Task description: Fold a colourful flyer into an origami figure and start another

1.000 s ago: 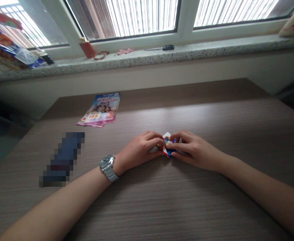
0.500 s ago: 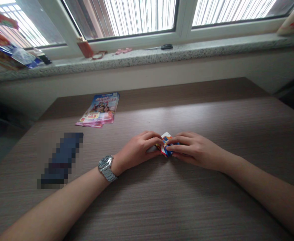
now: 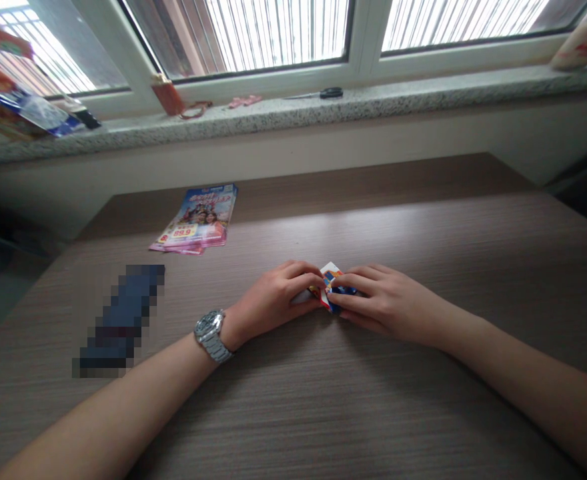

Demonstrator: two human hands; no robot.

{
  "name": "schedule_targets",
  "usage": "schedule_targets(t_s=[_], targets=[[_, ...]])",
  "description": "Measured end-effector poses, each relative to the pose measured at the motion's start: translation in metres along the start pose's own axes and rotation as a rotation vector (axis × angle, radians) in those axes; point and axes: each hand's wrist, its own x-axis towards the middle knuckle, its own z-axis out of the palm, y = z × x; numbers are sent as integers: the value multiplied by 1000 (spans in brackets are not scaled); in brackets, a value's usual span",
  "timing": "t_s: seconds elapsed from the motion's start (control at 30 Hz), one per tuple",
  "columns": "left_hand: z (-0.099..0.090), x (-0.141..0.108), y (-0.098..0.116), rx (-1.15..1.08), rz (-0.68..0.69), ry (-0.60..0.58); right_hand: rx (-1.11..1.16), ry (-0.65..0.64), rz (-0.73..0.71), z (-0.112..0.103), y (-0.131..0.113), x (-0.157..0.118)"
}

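Note:
A small folded piece of printed paper (image 3: 330, 275), coloured white, blue, red and yellow, rests at the middle of the table. From its left side, my left hand (image 3: 282, 291) pinches the edge between curled fingers and thumb. My right hand (image 3: 384, 299) holds the other side, its fingertips pressed down on the printed face and the thumb low at the near edge. Fingers cover much of the paper, so its full folded shape is hidden. A metal watch (image 3: 213, 333) sits on my left wrist.
Behind my left hand lies a stack of printed flyers (image 3: 198, 217). A blurred-out dark flat object (image 3: 123, 313) is on the left of the brown table (image 3: 293, 413). Scissors (image 3: 329, 93), a red-brown bottle-like item (image 3: 167, 97) and packages stand along the stone windowsill (image 3: 253, 121).
My right fingers have shifted slightly left and nearer over the paper. The left hand keeps its hold almost unmoved.

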Motion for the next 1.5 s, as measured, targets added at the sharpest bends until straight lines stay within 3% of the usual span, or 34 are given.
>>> schedule_targets(t_s=[0.53,0.87,1.07,1.3,1.5], targets=[[-2,1,1,4,1,0,215,-35,42,3,8,-9],[0,-1,1,69,-17,33,114,-45,168,6,8,-9],[-2,-3,4,196,35,-51,160,5,238,8,12,-10],[-2,-3,4,258,50,-131,248,149,352,6,20,-9],[-2,-3,7,243,42,-152,186,49,318,15,21,-8]])
